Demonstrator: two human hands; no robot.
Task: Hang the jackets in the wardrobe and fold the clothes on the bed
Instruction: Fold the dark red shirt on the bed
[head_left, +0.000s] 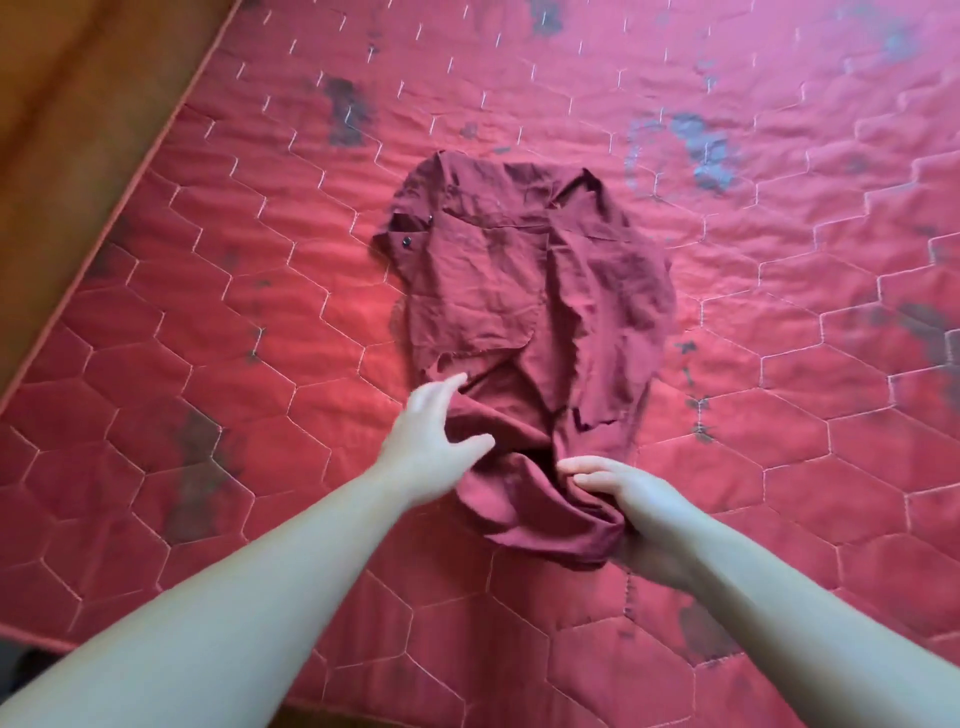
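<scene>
A maroon shirt (519, 291) lies crumpled near the middle of a red quilted bed (779, 467), with bare mattress on every side of it and the bed's piped edge (156, 150) (beyond it, wooden floor) well off to the shirt's left. The shirt's long axis runs from the collar at the far end to the bunched hem nearest the person. There the right hand (639, 519) grips a gathered fold, while the left hand (431, 436), fingers spread and holding nothing, hovers blurred at the hem's left side.
</scene>
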